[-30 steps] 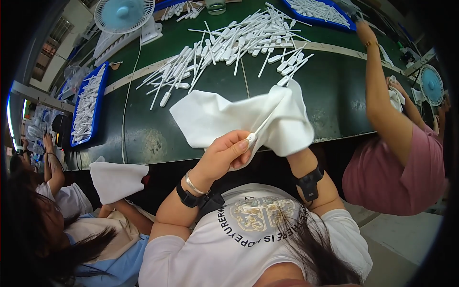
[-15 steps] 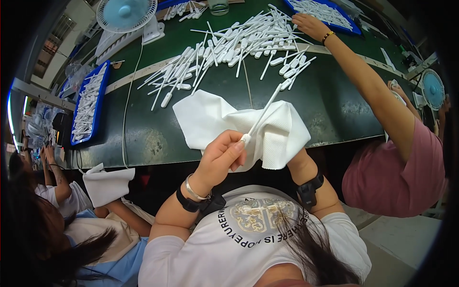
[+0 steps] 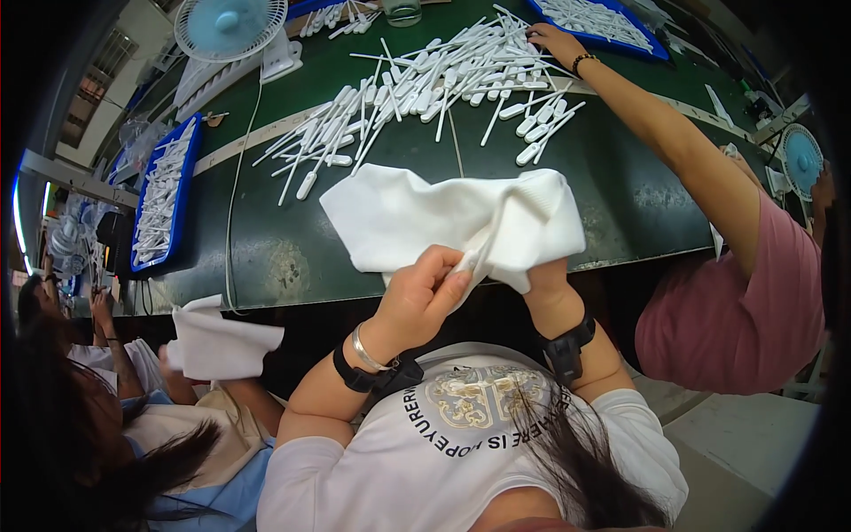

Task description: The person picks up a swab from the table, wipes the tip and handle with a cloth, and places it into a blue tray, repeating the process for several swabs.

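Note:
A white ribbed cloth [image 3: 399, 217] is bunched above the near table edge, between my hands. My left hand [image 3: 421, 297] is closed at its lower fold, thumb and fingers pinching. The white thin-stemmed stick that hand held a moment earlier is now mostly or wholly covered by the cloth. My right hand [image 3: 550, 288] reaches in beneath the cloth, which drapes over its fingers and hides them. Beyond the cloth lies a loose pile of white sticks [image 3: 434, 84] with oblong ends, on the dark green table [image 3: 284, 253].
Blue trays of sticks stand at the left [image 3: 182, 199] and far right [image 3: 660, 49]. A fan [image 3: 230, 27] is at the far left, its cable [image 3: 235, 204] crossing the table. A co-worker's arm [image 3: 665, 115] reaches in from the right; another person at left holds a white cloth [image 3: 226, 337].
The cloth has folded over the stick, which stood exposed before. My right hand has shifted slightly up. The right co-worker's hand has moved left towards the pile; the left person's cloth has moved right.

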The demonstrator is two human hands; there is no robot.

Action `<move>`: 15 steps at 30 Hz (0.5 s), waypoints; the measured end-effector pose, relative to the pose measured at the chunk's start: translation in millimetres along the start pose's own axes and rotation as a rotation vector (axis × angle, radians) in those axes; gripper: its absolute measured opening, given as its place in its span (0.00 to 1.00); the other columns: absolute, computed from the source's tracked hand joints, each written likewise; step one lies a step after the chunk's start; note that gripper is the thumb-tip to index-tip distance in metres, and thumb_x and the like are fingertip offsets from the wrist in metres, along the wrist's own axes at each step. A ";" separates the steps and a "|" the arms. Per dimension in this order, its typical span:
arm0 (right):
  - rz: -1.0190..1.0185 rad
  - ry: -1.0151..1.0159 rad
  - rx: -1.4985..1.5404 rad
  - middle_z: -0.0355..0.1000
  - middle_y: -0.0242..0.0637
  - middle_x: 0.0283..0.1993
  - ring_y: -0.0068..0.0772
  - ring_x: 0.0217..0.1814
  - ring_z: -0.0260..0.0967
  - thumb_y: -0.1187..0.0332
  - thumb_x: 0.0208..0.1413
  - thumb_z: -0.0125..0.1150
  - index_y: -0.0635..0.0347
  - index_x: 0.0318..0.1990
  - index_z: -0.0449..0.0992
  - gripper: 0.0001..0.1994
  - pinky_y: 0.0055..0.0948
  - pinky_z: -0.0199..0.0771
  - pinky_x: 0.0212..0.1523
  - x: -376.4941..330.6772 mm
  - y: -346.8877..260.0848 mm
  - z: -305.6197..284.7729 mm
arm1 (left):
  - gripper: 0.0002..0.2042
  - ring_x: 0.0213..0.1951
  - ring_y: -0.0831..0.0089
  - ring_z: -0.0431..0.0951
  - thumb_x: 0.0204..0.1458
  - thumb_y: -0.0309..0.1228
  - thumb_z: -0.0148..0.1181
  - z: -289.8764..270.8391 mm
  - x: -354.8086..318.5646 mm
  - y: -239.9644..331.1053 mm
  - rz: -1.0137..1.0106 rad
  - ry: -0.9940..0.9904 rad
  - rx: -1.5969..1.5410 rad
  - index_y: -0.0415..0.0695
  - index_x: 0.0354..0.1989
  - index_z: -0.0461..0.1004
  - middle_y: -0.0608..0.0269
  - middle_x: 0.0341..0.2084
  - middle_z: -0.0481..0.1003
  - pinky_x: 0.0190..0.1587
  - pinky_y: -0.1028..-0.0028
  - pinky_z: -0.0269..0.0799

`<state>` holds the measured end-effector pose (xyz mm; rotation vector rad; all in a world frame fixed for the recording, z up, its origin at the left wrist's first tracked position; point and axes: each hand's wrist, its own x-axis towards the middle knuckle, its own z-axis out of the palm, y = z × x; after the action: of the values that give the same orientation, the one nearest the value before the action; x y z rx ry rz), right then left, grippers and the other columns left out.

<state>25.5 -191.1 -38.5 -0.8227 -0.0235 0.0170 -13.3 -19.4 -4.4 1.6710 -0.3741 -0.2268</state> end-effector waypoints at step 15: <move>-0.321 -0.057 -0.559 0.64 0.37 0.44 0.29 0.45 0.64 0.66 0.50 0.53 0.61 0.46 0.63 0.16 0.29 0.67 0.45 10.8 1.6 -16.7 | 0.06 0.17 0.86 0.61 0.54 0.27 0.45 -6.3 -1.4 6.8 -0.150 -0.013 -0.269 0.36 0.34 0.64 0.69 0.16 0.67 0.20 0.86 0.58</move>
<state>36.7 -202.0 -50.9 -1.3683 -0.2215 -0.2804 -13.1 -13.7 3.0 1.4334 -0.2171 -0.3827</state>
